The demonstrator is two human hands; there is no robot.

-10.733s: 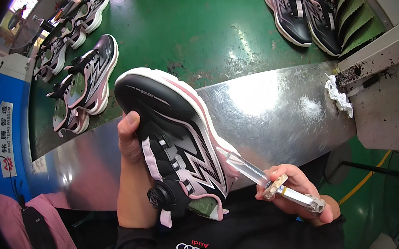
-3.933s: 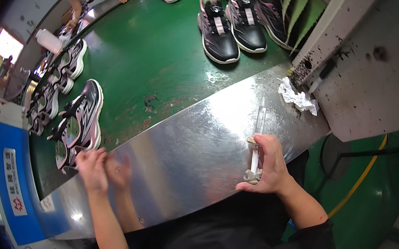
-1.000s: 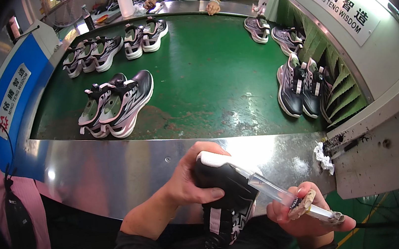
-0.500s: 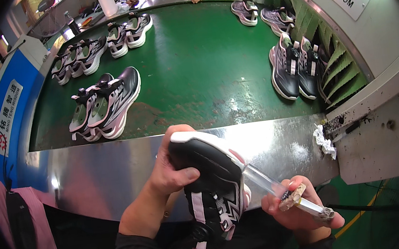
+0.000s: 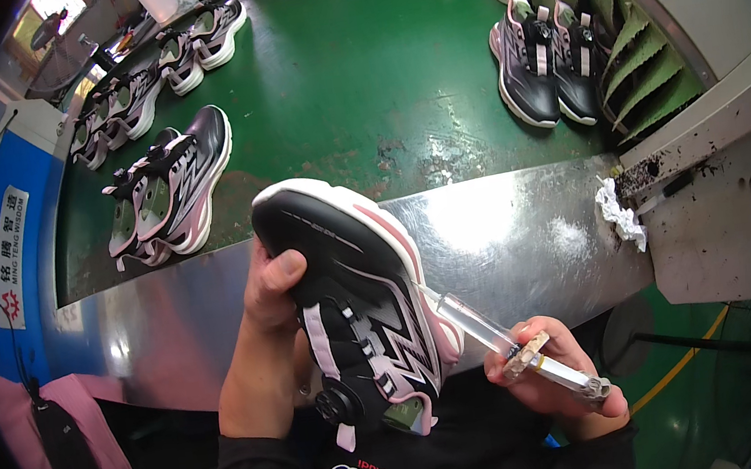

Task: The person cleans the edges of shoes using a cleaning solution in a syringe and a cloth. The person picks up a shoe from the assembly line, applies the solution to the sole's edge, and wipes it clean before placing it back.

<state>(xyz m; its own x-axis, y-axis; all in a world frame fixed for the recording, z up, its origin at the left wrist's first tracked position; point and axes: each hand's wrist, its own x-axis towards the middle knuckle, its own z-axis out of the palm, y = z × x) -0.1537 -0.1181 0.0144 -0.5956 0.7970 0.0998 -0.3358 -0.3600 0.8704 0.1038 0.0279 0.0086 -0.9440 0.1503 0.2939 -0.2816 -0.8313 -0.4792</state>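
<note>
And here's the shoe (image 5: 339, 239), held up over the worktop's (image 5: 355, 68) near edge, toe pointing away, heel toward the person's chest! It has just swung round: half a second ago it sat more foreshortened, and now its striped side and white sole edge show well. The left hand (image 5: 271, 285) is wrapped round the forefoot, thumb pressed on the upper, the other fingers out of sight beneath. In comes the syringe (image 5: 473, 324), its nozzle at the line between upper and sole, around midfoot; whether it truly touches, I can't tell. That spot looks further heelward than a moment ago, so I'd judge the work is running back along that side, with the better-exposed seam easier to follow. The right hand (image 5: 543, 390) pinches the syringe, fingers at its crusted collar, thumb against the plunger's end; no telling if it's pressing.

Just beyond, the steel strip (image 5: 505, 219) along the near edge gleams beneath the action, a crumpled tissue (image 5: 619, 216) at its right end. On the green top, two shoes (image 5: 188, 196) stand together near the left front corner, with a row (image 5: 135, 105) behind them along the left edge. Over on the right edge, another pair (image 5: 527, 75) waits beside the green flaps (image 5: 641, 71).
</note>
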